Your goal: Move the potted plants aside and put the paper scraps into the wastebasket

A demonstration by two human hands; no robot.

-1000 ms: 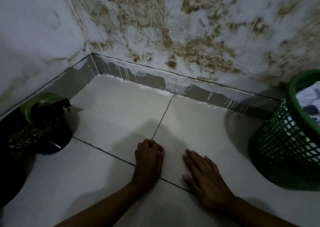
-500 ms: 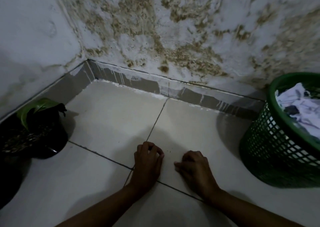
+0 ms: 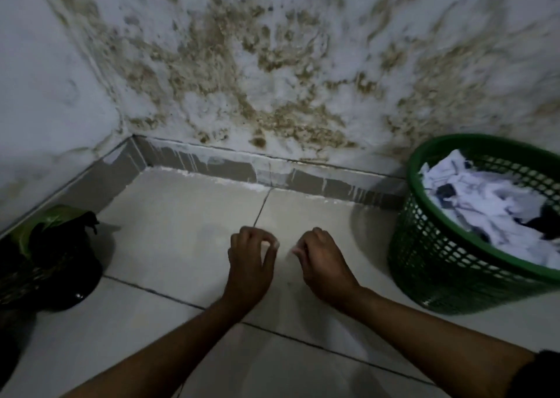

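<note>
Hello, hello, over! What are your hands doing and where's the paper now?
Both hands, left and right, curled over the floor tiles; whether they hold scraps, unclear. Paper piled in green basket. Potted plant off left. Nothing between.

You are crouched in the corner of a dim, damp room in a home. The whitewashed wall [image 3: 272,64] is blotched with brown mould, grey skirting [image 3: 242,167] runs along pale floor tiles [image 3: 181,231], a potted plant [image 3: 51,255] sits to your left, and a green wastebasket [image 3: 439,261] of paper scraps [image 3: 485,209] to your right.
</note>
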